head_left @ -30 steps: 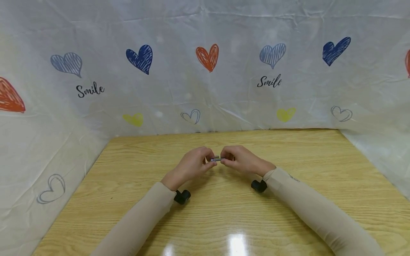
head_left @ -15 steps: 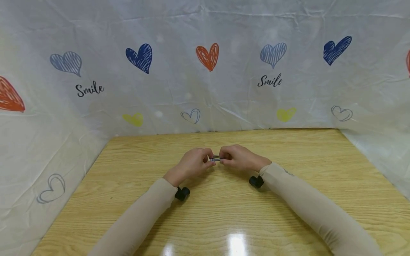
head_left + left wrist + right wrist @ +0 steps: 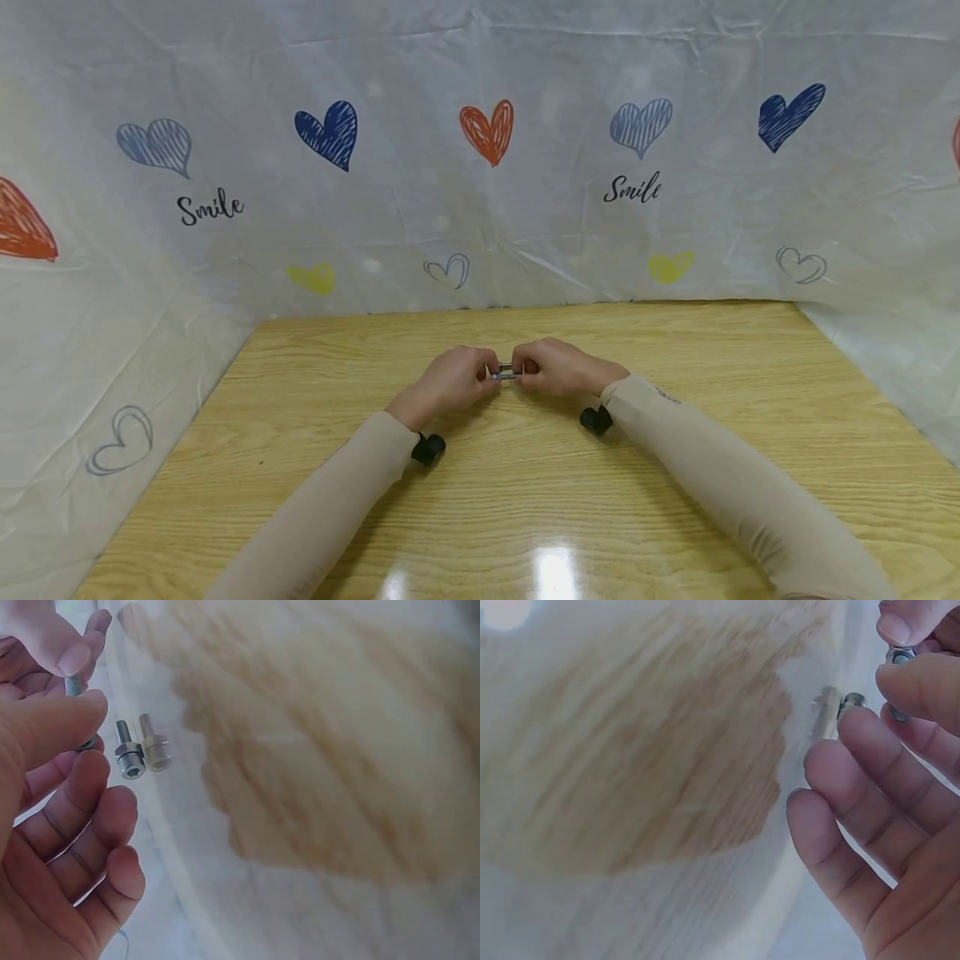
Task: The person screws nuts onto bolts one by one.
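Note:
My left hand (image 3: pixel 452 379) and right hand (image 3: pixel 558 367) meet near the middle of the table. Between them they pinch a small silver bolt (image 3: pixel 507 377) from opposite ends. In the left wrist view, the bolt's threaded shank (image 3: pixel 73 685) shows between the two thumbs; most of its left end is covered by the left thumb and forefinger. A nut-like metal part (image 3: pixel 900 655) shows by the left thumb in the right wrist view. Just beyond the held bolt lies a second socket-head bolt (image 3: pixel 129 754) with a hex nut on it, mirrored in the glossy tabletop.
The wood-grain table (image 3: pixel 480 517) is shiny, with light glare near its front. A white cloth (image 3: pixel 480 208) printed with hearts and "Smile" stands behind it and along both sides. A black wrist camera (image 3: pixel 429 450) sits under the left cuff, another black camera (image 3: pixel 596 419) under the right.
The right hand and forearm have shifted slightly left, closer to the left hand. The left hand has hardly moved, and both still pinch the bolt.

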Demonstrator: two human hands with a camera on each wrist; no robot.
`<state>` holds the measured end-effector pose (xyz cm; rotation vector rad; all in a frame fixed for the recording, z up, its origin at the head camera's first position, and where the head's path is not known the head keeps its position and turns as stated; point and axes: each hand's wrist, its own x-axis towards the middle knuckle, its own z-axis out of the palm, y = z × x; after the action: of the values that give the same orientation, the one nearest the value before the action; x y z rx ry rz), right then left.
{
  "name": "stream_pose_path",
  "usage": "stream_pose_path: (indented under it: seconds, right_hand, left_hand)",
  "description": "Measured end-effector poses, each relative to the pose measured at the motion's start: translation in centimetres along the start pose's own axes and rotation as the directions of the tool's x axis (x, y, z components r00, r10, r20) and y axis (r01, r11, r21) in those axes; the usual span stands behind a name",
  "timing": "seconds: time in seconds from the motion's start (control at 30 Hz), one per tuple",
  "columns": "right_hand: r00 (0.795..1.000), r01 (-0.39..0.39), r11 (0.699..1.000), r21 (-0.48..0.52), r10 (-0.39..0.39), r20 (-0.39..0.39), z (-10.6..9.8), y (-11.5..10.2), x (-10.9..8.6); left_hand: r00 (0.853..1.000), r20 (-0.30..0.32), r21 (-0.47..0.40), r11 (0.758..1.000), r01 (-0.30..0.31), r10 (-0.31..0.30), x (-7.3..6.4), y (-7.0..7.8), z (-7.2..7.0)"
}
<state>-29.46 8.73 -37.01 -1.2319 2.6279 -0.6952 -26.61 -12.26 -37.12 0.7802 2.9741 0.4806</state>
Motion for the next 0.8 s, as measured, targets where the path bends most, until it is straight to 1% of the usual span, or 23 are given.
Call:
stream_pose_path:
  seconds: [0.23,0.43,0.7,0.8]
  right_hand:
    - [1.000,-0.001,1.000,-0.020,0.002,0.028,0.19,0.32,0.30]
    - [0.999,0.015,0.999,-0.051,-0.013,0.042,0.30,0.29,0.50]
    - [0.995,-0.027,0.995,-0.095,0.035,0.090,0.45,0.11,0.75]
    - [0.995,-0.032,0.994,-0.105,0.042,0.088,0.50,0.13,0.76]
  left_hand:
    - [1.000,0.020,0.005,1.000,-0.018,0.018,0.20,-0.15,0.05]
    - [0.999,0.049,0.009,1.000,-0.012,0.012,0.31,-0.24,-0.08]
    - [0.996,0.087,0.011,1.000,0.004,-0.005,0.53,-0.20,-0.01]
    - [0.995,0.099,0.014,1.000,0.011,-0.012,0.62,-0.20,0.07]
